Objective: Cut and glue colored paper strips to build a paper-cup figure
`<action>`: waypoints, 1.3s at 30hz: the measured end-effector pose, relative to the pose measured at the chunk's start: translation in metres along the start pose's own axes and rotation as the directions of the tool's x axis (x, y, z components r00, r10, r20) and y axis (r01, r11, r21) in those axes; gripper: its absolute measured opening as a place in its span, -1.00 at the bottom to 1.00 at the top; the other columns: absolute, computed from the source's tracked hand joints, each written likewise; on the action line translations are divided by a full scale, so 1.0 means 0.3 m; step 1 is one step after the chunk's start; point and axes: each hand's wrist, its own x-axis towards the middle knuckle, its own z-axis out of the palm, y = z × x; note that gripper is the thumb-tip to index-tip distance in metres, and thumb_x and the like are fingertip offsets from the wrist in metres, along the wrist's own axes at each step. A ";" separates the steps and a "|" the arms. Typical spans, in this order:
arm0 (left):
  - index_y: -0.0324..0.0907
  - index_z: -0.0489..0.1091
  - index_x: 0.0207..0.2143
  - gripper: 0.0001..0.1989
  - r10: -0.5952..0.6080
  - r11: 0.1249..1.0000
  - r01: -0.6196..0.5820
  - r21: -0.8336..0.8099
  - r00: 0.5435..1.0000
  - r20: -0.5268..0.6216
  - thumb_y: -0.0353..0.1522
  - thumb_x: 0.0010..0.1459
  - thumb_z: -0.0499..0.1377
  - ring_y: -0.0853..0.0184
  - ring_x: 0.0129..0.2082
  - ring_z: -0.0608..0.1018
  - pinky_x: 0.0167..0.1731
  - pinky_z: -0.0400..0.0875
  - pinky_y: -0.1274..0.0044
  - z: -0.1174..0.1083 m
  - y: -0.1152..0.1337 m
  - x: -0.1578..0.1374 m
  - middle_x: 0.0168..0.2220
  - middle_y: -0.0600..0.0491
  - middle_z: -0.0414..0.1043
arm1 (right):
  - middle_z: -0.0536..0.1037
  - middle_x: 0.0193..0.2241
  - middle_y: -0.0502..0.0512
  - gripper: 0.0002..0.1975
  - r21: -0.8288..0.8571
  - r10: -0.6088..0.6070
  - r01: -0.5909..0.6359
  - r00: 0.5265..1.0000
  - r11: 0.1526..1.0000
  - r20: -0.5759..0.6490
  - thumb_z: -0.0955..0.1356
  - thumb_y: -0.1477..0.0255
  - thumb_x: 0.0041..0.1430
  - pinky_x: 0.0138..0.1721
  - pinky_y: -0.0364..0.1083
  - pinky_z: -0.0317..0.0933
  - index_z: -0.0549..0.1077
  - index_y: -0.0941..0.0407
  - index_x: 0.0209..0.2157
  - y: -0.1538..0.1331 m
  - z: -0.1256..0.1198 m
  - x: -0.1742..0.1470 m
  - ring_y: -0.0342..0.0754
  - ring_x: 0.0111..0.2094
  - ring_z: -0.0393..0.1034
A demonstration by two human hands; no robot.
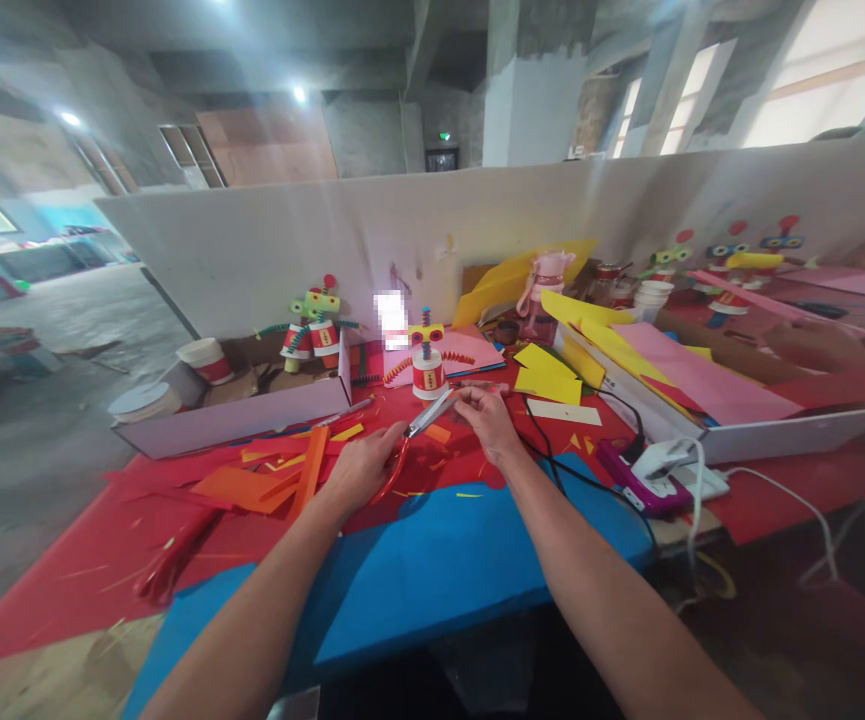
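My left hand is closed around the red handles of a pair of scissors, whose metal blades point up and to the right. At the blade tips, my right hand has its fingers pinched together; what they hold is too small to make out. Just beyond the blades stands an upright paper-cup robot with a red and white body, a yellow head and folded-paper arms. Blue paper lies under my forearms. Orange paper strips are piled to the left of my left hand.
On the left, a white box contains two more cup robots and cups. A second box on the right carries pink and yellow sheets. A purple power strip with cables lies before it. A pink bottle stands behind yellow paper pieces.
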 end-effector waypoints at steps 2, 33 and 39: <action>-0.08 0.22 0.11 -0.57 0.002 1.000 -0.002 0.002 1.000 -0.002 -0.42 0.18 -0.03 0.22 -0.24 0.54 -0.35 0.28 0.54 0.000 -0.002 -0.001 -0.16 -0.05 0.49 | 0.53 -0.50 -0.01 -0.76 -0.010 -0.011 0.011 1.000 1.000 0.004 0.45 0.22 -0.16 -0.27 -0.04 0.37 0.47 0.08 -0.47 -0.001 -0.001 0.001 -0.07 -0.44 0.42; -0.17 0.20 0.12 -0.56 -0.010 0.995 0.009 -0.104 1.000 -0.012 -0.45 0.18 -0.04 0.22 -0.24 0.55 -0.31 0.31 0.52 0.004 0.000 -0.004 -0.21 -0.09 0.51 | 0.51 -0.50 -0.04 -0.71 0.104 0.093 -0.100 0.993 0.990 0.065 0.51 0.22 -0.21 -0.28 -0.09 0.29 0.52 0.09 -0.44 0.006 0.017 -0.016 -0.14 -0.47 0.34; -0.17 0.20 0.11 -0.55 0.002 0.992 -0.005 -0.125 1.000 -0.026 -0.47 0.14 -0.02 0.23 -0.27 0.54 -0.34 0.30 0.53 0.000 0.006 -0.003 -0.23 -0.08 0.51 | 0.51 -0.50 -0.05 -0.70 0.120 0.099 -0.106 0.993 0.987 0.065 0.50 0.21 -0.21 -0.27 -0.08 0.31 0.52 0.09 -0.43 0.009 0.018 -0.013 -0.15 -0.47 0.34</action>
